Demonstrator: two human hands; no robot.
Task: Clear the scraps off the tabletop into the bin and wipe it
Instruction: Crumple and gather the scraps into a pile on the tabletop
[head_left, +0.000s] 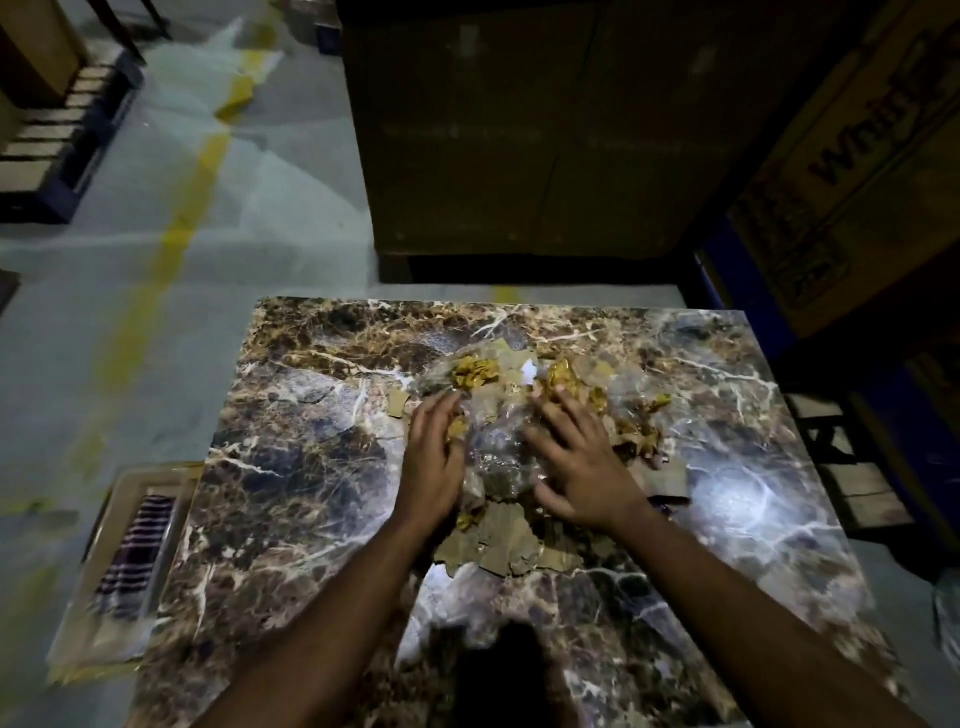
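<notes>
Your left hand (434, 457) and right hand (582, 462) lie palm down with fingers spread and relaxed, flanking the scraps (511, 431). The heap sits mid-tabletop (291, 467), its long axis running away from you, toward the far edge

The left hand (434, 457) and right hand (582, 462) hide part of the scrap pile (498, 545) and blur at the fingers, the tabletop (291, 467) is cut off at the bottom edge, and the printed carton (852, 171) runs off the right edge.
</notes>
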